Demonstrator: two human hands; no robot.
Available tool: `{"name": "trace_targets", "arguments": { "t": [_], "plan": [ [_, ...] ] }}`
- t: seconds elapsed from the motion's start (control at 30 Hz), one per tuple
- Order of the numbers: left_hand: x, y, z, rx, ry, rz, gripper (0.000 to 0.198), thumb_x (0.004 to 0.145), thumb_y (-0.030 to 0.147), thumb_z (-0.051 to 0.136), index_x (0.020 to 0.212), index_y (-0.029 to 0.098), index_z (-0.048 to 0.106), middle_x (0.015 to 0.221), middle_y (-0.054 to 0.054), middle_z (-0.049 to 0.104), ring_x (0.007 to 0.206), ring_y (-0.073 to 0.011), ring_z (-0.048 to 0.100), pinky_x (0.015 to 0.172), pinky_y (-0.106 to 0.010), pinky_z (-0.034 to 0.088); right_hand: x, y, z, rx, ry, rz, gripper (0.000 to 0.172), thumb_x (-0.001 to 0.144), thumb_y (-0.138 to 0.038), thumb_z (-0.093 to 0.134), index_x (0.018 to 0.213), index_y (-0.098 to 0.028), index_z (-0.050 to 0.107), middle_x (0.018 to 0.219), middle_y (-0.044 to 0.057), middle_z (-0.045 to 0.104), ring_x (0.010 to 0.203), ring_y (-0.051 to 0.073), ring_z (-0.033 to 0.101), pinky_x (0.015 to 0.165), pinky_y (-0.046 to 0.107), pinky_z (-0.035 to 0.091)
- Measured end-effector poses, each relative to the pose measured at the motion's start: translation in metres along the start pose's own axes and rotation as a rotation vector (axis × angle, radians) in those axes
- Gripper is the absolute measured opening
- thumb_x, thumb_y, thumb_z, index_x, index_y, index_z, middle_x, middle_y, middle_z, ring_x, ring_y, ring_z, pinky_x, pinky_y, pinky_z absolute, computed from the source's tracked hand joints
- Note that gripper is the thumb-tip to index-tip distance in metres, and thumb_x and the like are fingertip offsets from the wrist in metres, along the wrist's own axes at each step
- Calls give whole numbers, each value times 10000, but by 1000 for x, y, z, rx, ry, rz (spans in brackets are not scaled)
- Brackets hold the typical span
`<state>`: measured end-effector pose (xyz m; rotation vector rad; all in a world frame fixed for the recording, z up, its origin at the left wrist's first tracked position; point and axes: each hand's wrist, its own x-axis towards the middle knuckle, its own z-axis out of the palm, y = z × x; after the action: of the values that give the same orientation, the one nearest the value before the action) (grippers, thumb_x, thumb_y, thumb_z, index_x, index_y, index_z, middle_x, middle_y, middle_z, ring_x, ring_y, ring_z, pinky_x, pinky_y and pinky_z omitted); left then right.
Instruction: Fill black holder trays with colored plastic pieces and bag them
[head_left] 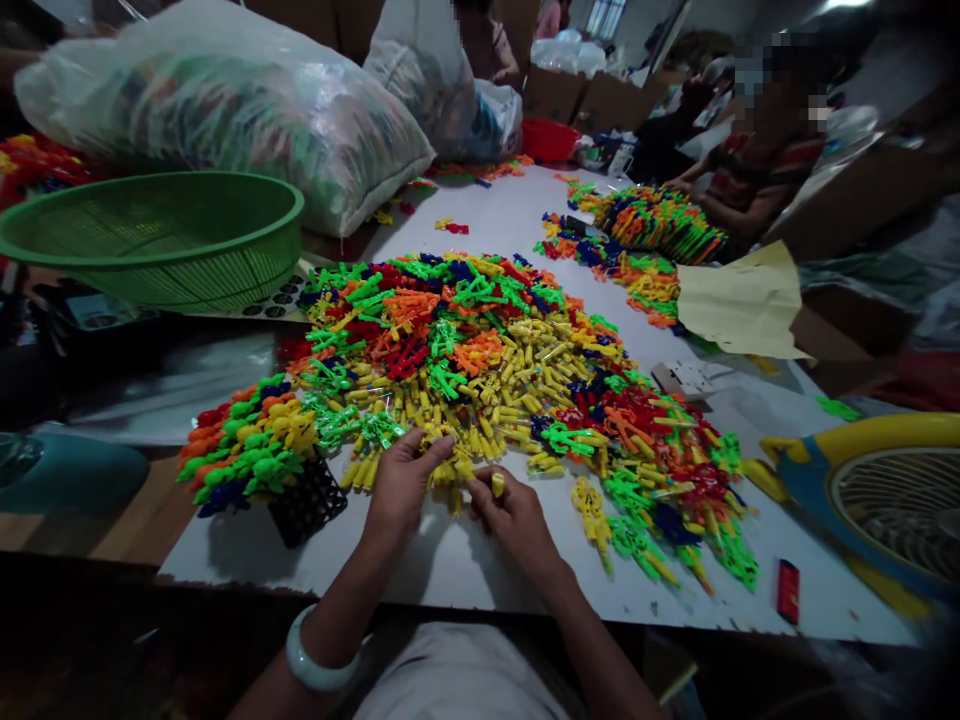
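Observation:
Near the front edge of the table, my left hand (402, 482) is closed on a yellow plastic figure (457, 468), pinched between thumb and fingers. My right hand (516, 516) is closed, its fingertips by the figure's lower end and a small yellow tube piece (498, 484) between its fingers. Just beyond my hands lies a heap of yellow tube pieces (525, 375), with green, orange, red and blue plastic figures (409, 305) piled behind. Left of my hands, a black perforated tray (307, 505) holds upright rows of coloured figures (251, 440). Finished-looking details on the held figure are too small to tell.
A green basket (154, 250) and a stuffed clear bag (247, 110) stand at left. More figures with tubes (667, 470) lie at right, near a power strip (682, 380), a red-black object (788, 590) and a fan (892, 490). A co-worker (765, 180) sits across at right.

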<state>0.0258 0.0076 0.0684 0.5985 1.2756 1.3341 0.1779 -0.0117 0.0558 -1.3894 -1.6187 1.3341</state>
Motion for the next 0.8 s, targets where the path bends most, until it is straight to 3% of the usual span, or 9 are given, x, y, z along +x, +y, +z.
{"name": "trace_targets", "arguments": {
  "t": [0.23,0.43,0.6,0.67,0.7,0.73,0.8],
  "plan": [
    [-11,-11,6,51,-8,129,217,736,356,731,839,175,668,785,22,668,735,-118,585,695,-229,464,3,4,8,27,76,-5,312,915,-492,502,893,-195,594,591,-38,575,494,110,486,482,214,395],
    [-26,-13,7,287,45,255,216,815,328,631,997,227,691,1050,-11,703,1010,-171,626,919,-280,462,7,3,9,-11,91,-38,304,916,-459,486,941,-184,613,669,-11,596,588,131,530,558,233,421],
    [-11,-14,6,-25,-1,-18,294,717,408,728,862,174,625,845,-10,686,781,-148,639,738,-262,514,11,15,10,60,73,-18,296,897,-479,525,874,-190,585,661,-30,567,572,118,489,544,228,405],
    [-3,-9,0,33,-86,-43,324,733,418,708,917,164,632,927,-45,700,841,-175,660,792,-301,530,11,18,-3,65,47,-16,306,896,-487,528,843,-190,584,654,-29,577,556,117,484,534,231,410],
    [1,-5,-6,116,-117,9,325,771,408,667,984,164,636,1003,-66,702,906,-195,666,845,-330,529,11,19,-14,50,69,-18,316,894,-494,525,853,-188,594,652,-23,589,554,123,494,538,240,422],
    [5,0,-14,240,-126,99,322,815,370,612,1066,168,631,1094,-85,690,988,-213,658,908,-362,515,12,19,-28,15,134,-30,325,891,-499,524,878,-185,609,666,-9,609,570,137,518,558,258,444],
    [14,10,-34,592,-73,349,397,850,210,502,1239,180,577,1294,-108,614,1185,-240,580,1039,-413,442,12,21,-61,-153,383,-103,333,875,-489,536,937,-179,643,797,52,666,722,194,594,683,329,495]
  ]
}}
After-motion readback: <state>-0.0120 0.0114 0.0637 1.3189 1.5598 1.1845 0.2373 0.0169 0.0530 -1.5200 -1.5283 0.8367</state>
